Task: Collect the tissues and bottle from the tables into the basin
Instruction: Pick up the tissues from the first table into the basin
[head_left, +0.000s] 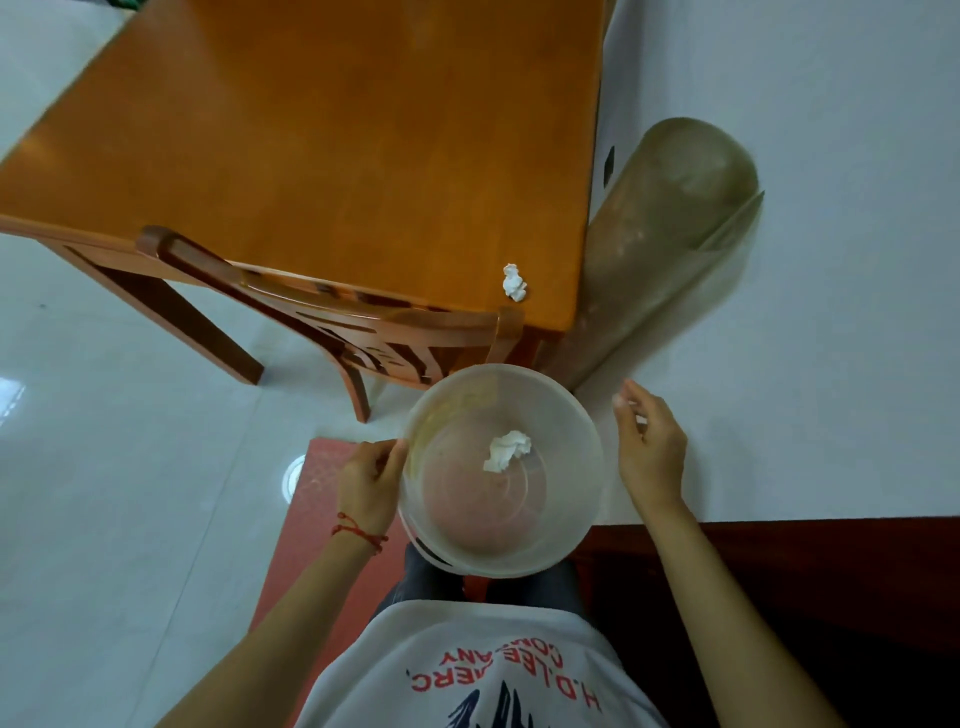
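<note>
- Basin (571, 499): clear plastic, round, upright, held in front of the person's body above a red surface (306, 525) and the dark trousers.
- Tissue in basin (506, 451): one crumpled white wad lying on the basin's bottom, a little toward the far side.
- Tissue on table (514, 282): second crumpled white wad, resting near the table's near right corner, close to the near edge.
- Left hand (370, 486): thumb and fingers pinched on the basin's left rim, carrying it; red string around the wrist.
- Right hand (649, 447): just beside the basin's right rim, apart from it, fingers loosely curled and spread, holding nothing.
- Table (322, 130): orange-brown wood, glossy top.
- Chair (363, 332): matching wood, slatted back against the table's near edge.
- Rolled mat (660, 234): translucent brownish roll leaning at the table's right side against the white wall.
- Bottle: not visible.
</note>
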